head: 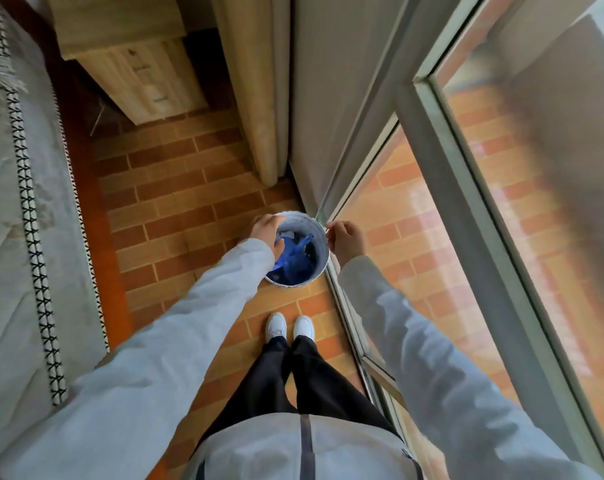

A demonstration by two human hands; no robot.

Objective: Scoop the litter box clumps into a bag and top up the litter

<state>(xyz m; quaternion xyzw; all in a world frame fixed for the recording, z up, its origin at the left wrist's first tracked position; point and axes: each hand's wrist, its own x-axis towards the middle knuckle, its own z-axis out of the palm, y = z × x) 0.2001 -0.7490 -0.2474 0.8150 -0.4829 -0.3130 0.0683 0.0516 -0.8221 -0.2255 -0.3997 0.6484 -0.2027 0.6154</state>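
A small round white bin [319, 263] stands on the tiled floor in front of my feet, beside the glass door frame. A crumpled blue plastic bag [295, 263] lies inside it. My left hand [267, 233] reaches over the bin's left rim, fingers down into the bin at the blue bag; whether they grip it is hidden. My right hand [345, 239] has curled fingers pinching the bin's right rim. No litter box or scoop is in view.
A bed [20, 220] with a grey patterned cover runs along the left. A wooden nightstand [137, 67] stands at the back, a beige curtain [255, 98] hangs beside it. The sliding glass door [484, 237] lines the right side. My white shoes [290, 325] stand just behind the bin.
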